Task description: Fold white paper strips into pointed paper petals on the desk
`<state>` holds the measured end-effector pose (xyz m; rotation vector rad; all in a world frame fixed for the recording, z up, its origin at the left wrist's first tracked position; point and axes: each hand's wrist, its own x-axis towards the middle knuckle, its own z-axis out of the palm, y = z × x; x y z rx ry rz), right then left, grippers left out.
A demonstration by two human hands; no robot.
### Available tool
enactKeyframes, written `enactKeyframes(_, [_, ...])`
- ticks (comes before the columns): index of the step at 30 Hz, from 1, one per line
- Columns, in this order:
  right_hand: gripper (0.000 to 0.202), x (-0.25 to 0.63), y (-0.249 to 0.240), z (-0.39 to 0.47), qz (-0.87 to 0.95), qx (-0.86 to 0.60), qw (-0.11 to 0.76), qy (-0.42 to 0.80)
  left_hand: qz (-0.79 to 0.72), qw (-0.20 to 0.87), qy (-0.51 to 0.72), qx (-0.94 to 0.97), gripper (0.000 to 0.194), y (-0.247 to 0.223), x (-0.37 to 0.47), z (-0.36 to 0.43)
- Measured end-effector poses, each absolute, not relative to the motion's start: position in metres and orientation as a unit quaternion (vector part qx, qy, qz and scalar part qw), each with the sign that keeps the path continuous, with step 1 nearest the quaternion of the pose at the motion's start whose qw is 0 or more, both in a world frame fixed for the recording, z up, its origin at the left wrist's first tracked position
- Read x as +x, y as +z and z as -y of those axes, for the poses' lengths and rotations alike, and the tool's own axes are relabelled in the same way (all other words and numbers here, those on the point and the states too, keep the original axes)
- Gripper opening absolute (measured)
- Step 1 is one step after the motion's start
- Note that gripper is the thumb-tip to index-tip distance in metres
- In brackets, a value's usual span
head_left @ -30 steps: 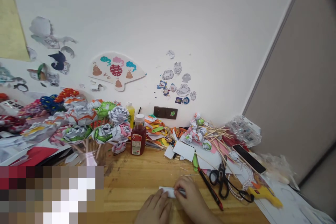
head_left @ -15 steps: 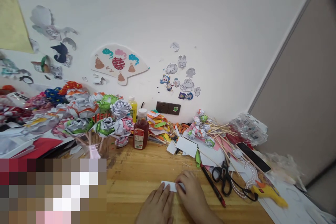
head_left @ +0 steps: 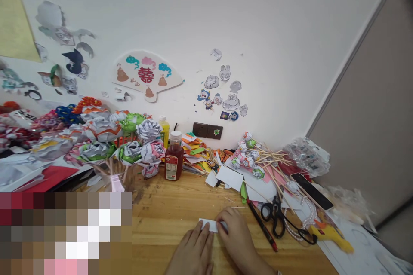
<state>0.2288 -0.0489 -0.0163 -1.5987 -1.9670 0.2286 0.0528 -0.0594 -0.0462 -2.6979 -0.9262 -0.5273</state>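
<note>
A small folded strip of white paper (head_left: 208,225) lies on the wooden table at the bottom centre. My left hand (head_left: 192,247) rests flat on its left part, fingers stretched forward with the tips on the paper. At the right end of the strip, my right hand (head_left: 235,233) is curled, its thumb and bent index finger pinching the paper's edge. The hands are close together, with the paper between them.
Right of my hands lie a dark pen (head_left: 263,225), black scissors (head_left: 275,217), a yellow glue gun (head_left: 334,235) and a phone (head_left: 311,191). Behind stand a red-brown bottle (head_left: 174,159), paper flowers (head_left: 129,152) in a clear vase, and paper scraps (head_left: 229,177).
The view has shifted slightly. Both hands stay at the paper with nearly the same pose, and a bit more of my right wrist shows.
</note>
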Motion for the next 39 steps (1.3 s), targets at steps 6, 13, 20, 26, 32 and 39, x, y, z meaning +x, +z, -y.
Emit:
enactKeyframes(6, [0.014,0.228,-0.017,0.049,0.736,-0.600,0.299,0.089,0.309,0.114,-0.208,-0.921,0.047,-0.046,0.051,0.059])
enactKeyframes(13, [0.013,0.228,-0.021,0.050,0.741,-0.600,0.295,0.062,0.321,0.081,-0.190,-0.924,0.053,-0.048,0.052,0.058])
enactKeyframes(20, [0.009,0.226,-0.020,0.052,0.738,-0.597,0.306,0.067,0.316,0.095,-0.193,-0.924,0.054,-0.046,0.051,0.058])
enactKeyframes(26, [0.017,0.250,-0.009,0.053,0.723,-0.618,0.294,0.091,0.302,0.133,-0.213,-0.920,0.049,-0.050,0.047,0.055])
enactKeyframes(32, [0.023,0.277,0.004,0.053,0.742,-0.609,0.245,0.138,0.280,0.176,-0.246,-0.911,0.047,-0.045,0.043,0.055])
enactKeyframes(39, [0.017,0.275,0.007,0.055,0.760,-0.586,0.238,0.151,0.260,0.218,-0.274,-0.900,0.040,-0.035,0.044,0.057])
